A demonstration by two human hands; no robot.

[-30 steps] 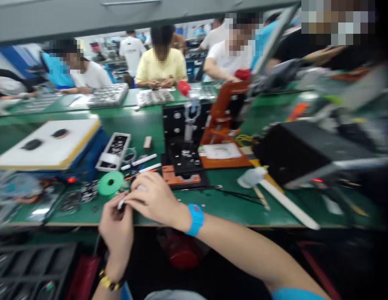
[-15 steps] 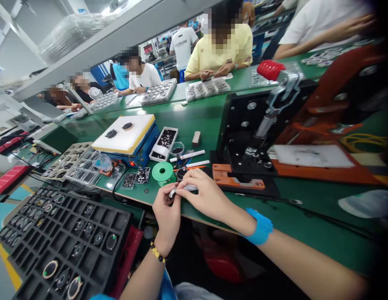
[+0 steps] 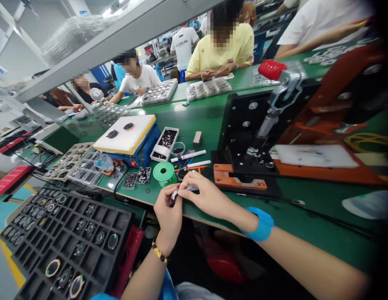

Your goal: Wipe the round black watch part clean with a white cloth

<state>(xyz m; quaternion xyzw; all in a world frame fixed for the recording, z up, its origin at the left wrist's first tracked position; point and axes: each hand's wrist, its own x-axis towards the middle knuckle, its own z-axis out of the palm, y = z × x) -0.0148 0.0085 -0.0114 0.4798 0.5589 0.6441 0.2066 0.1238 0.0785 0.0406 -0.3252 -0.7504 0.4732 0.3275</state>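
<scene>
Hands (image 3: 169,214) (image 3: 206,197) still together — pinching white strip (image 3: 185,190), green tape reel (image 3: 163,173) beside

From my remote view, the slim white strip (image 3: 186,190) has a silvery sheen and is too small to make out in detail. It sits pinched in the air between the left hand (image 3: 168,218) and right hand (image 3: 206,199), tilted with its left end lower, just above the bench (image 3: 306,221) near its front edge.

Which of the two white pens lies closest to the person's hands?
The shorter white pen: it lies just below the longer one, so it sits nearer the right hand.
</scene>
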